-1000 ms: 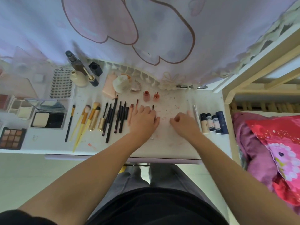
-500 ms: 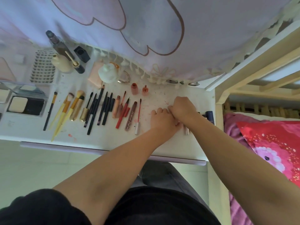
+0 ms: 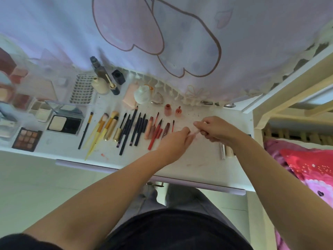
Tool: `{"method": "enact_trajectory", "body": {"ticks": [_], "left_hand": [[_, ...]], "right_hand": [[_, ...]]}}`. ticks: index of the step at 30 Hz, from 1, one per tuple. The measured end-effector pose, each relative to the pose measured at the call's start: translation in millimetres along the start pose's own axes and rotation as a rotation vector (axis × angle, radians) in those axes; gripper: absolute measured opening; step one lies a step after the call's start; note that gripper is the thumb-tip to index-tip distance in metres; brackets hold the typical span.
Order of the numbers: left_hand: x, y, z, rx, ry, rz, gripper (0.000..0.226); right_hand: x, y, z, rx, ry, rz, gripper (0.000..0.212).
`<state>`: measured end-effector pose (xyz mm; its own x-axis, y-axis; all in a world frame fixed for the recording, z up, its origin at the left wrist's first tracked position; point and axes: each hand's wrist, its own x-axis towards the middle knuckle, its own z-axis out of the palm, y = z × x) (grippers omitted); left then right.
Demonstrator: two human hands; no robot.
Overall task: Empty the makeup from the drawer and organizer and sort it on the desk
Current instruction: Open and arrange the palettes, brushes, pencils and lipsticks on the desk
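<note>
Over the white desk [image 3: 198, 165], both hands hold one small pale pink tube [image 3: 195, 133]. My left hand [image 3: 175, 142] pinches its near end, and my right hand [image 3: 214, 129] grips the far end. To the left lie sorted rows: red and peach lip pencils [image 3: 155, 131], black pencils [image 3: 134, 129], and yellow-handled brushes [image 3: 102, 130]. Two small red bottles [image 3: 172, 110] stand behind the hands. Silver-capped tubes [image 3: 227, 150] lie under my right forearm, partly hidden.
Palettes and compacts [image 3: 27, 138] fill the desk's left end, beside a clear organizer [image 3: 10, 112]. Bottles [image 3: 102, 82] and a lash tray [image 3: 82, 91] stand at the back under a hanging curtain [image 3: 162, 42]. A bed with pink bedding [image 3: 306, 168] lies right.
Both hands came together and lifted a pale pink tube between them. The camera view shifted, so the desk now sits more to the right.
</note>
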<state>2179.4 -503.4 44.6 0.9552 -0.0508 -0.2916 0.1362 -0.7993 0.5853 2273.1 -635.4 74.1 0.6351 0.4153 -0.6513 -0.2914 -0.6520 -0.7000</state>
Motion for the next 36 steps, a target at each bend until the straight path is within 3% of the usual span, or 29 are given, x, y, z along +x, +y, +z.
{"method": "enact_trajectory", "body": {"ticks": [10,12,15,19,22,26,30,36], "left_hand": [[-21.1,-7.9,-58.6,-0.024,-0.206,0.104,0.032],[-31.7,-25.8,-64.6,-0.034,-0.245,0.066,0.034],[-55.5,-68.5,-71.2,-0.248,-0.177,-0.114,0.031],[-45.7,-52.4,-57.2,-0.433,-0.141,-0.120,0.028],[-26.7,-27.7,-42.9,-0.458,-0.134,-0.092,0.024],[-13.2,-26.7,-25.2,-0.453,-0.028,-0.166,0.024],[0.4,-16.8,-4.4,-0.432,0.251,-0.145,0.015],[29.4,-12.1,19.3,-0.348,0.332,-0.176,0.005]], "right_hand": [[-29.1,-11.9,17.4,0.332,-0.118,0.008,0.023],[-33.1,-2.6,4.2,0.449,-0.042,0.047,0.024],[-43.2,16.7,-38.6,0.599,0.125,0.049,0.024],[-37.0,15.9,-17.7,0.388,-0.010,-0.018,0.007],[-28.0,15.6,-0.7,0.335,-0.059,-0.038,0.021],[-17.5,38.3,-2.6,0.247,0.084,0.009,0.016],[-1.3,52.3,8.8,0.034,0.343,-0.113,0.016],[27.5,44.5,18.6,-0.122,0.470,-0.235,0.002]]}}
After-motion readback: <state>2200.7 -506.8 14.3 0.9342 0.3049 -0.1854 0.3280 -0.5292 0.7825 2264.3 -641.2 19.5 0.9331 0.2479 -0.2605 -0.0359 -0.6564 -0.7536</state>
